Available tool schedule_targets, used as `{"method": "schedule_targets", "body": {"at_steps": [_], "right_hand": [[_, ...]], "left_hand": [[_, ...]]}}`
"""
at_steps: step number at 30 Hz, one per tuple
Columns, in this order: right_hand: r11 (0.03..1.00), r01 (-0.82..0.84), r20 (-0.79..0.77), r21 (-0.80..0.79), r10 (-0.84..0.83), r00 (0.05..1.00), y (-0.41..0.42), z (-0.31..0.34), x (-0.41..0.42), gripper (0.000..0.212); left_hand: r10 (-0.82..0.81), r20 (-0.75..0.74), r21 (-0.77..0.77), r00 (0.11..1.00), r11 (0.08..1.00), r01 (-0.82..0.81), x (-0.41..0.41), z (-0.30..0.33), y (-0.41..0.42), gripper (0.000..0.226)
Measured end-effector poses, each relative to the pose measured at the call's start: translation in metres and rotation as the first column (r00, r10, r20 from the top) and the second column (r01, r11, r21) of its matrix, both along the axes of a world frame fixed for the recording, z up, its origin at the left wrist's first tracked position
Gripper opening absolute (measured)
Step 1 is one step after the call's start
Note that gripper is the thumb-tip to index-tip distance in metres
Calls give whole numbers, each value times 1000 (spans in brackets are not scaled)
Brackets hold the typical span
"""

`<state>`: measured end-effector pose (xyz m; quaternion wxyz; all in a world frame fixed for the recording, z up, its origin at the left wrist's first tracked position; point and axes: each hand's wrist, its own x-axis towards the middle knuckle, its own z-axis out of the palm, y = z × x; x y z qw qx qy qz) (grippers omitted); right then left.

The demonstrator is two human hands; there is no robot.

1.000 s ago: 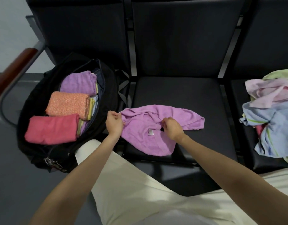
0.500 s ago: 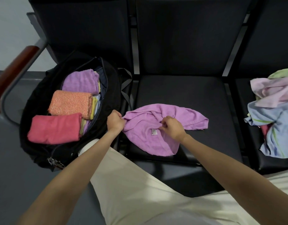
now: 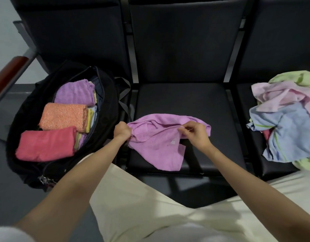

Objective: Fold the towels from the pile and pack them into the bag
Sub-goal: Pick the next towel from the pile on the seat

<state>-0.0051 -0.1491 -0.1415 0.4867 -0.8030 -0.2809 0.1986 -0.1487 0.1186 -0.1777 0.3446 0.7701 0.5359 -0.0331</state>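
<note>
The left hand (image 3: 122, 131) grips the left corner of the purple towel (image 3: 159, 147); the right hand (image 3: 194, 135) pinches an upper edge near its middle. The towel lies crumpled on the middle seat (image 3: 212, 109), its lower flap near the front edge, with bare cushion behind and to the right. The open black bag (image 3: 108, 95) holding folded towels sits just left; the towel pile (image 3: 287, 123) occupies the right seat.
</note>
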Motion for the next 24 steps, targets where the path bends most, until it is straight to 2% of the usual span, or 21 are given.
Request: {"method": "schedule_targets", "body": {"at_steps": [1, 3, 5, 6, 9, 11, 13, 14, 16, 19, 21, 24], "right_hand": [[999, 46, 16, 24, -47, 999, -5, 2, 3, 10], [988, 145, 166, 58, -153, 974, -15, 10, 7, 9], [965, 243, 325, 100, -263, 909, -24, 22, 10, 9], [952, 279, 357, 126, -306, 883, -28, 26, 12, 9], [925, 329, 351, 191, -377, 857, -35, 34, 17, 9], [910, 349, 328, 222, -407, 853, -38, 40, 19, 8], [884, 393, 299, 253, -458, 837, -41, 48, 23, 9], [862, 429, 275, 270, -496, 824, -42, 53, 26, 9], [817, 490, 238, 303, -563, 791, -43, 66, 33, 9], [763, 524, 201, 378, -620, 758, -45, 88, 41, 7], [727, 534, 183, 432, -651, 737, -46, 101, 43, 6], [681, 515, 182, 521, -678, 712, -47, 118, 43, 6]], "left_hand": [[14, 3, 5, 1000, 1000, -14, 1, 0, 2, 22], [14, -29, 46, 999, 999, -12, 0, 21, -5, 17], [-34, -73, 59, 997, 997, 39, -3, 47, -19, 10], [-52, -90, 37, 995, 998, 56, -4, 54, -24, 10], [-71, -126, 37, 990, 996, 76, -1, 64, -29, 7], [-55, -91, 95, 994, 993, 64, 5, 70, -28, 11], [-24, 34, 206, 999, 978, 17, 13, 83, -27, 11], [5, 160, 239, 987, 970, -44, 18, 93, -28, 14], [115, 456, 218, 883, 947, -236, 30, 119, -33, 16], [192, 777, 96, 599, 905, -415, 41, 157, -49, 13], [168, 870, 67, 464, 891, -448, 43, 178, -61, 17], [120, 940, 58, 319, 866, -498, 47, 208, -74, 20]]}}
